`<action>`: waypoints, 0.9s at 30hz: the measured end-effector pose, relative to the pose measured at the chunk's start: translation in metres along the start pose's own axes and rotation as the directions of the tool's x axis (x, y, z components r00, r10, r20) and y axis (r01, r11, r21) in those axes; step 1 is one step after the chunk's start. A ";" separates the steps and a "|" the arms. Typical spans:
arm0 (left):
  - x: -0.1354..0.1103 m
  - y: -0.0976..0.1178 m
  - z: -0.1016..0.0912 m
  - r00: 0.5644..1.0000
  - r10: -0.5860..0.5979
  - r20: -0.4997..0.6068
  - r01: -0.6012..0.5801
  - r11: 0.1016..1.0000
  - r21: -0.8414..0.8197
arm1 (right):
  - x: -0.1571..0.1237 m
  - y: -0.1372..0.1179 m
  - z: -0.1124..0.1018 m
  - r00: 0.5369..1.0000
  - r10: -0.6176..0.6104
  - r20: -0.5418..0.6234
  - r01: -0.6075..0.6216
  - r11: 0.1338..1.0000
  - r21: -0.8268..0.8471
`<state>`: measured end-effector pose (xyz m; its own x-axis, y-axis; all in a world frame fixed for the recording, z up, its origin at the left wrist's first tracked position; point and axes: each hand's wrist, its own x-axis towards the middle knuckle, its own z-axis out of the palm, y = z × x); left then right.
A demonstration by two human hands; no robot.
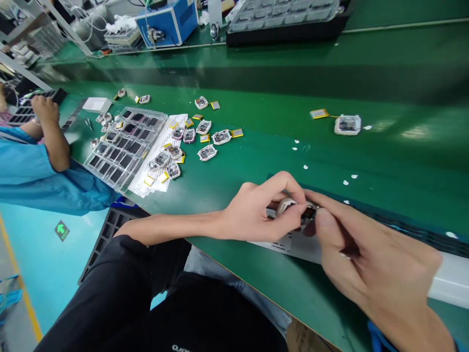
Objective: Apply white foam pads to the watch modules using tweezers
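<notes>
Close to the table's near edge, my left hand (262,210) pinches a small white electronic device housing (287,205) between thumb and fingers. My right hand (370,252) meets it from the other side, thumb and index finger closed at the housing's dark inner part. Fingers cover much of the housing, so I cannot make out whether the right fingertips also hold a small part. Under the hands lies a white printed sheet (293,247). Beyond them, a similar open housing (347,125) lies wired to a yellow-edged battery (319,114).
Several open housings (207,152) with batteries lie left of centre, some on printed paper (141,183). A clear compartment tray (120,183) stands beside a co-worker's arm (54,132). White scraps (306,167) dot the green table. A blue box (168,24) stands on the shelf.
</notes>
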<state>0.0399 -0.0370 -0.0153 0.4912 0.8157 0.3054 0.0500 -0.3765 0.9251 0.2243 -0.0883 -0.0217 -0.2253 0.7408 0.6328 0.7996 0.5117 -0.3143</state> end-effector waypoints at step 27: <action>0.027 0.018 -0.045 0.663 -0.122 0.739 -0.228 0.907 0.354 | 0.019 0.006 -0.028 0.803 0.563 0.196 -0.591 0.796 0.131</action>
<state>0.0150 -0.0013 0.0196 0.9619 0.2623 -0.0772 0.2416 -0.6827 0.6896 0.2404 -0.0840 0.0085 0.1607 0.9680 0.1927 0.6965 0.0271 -0.7171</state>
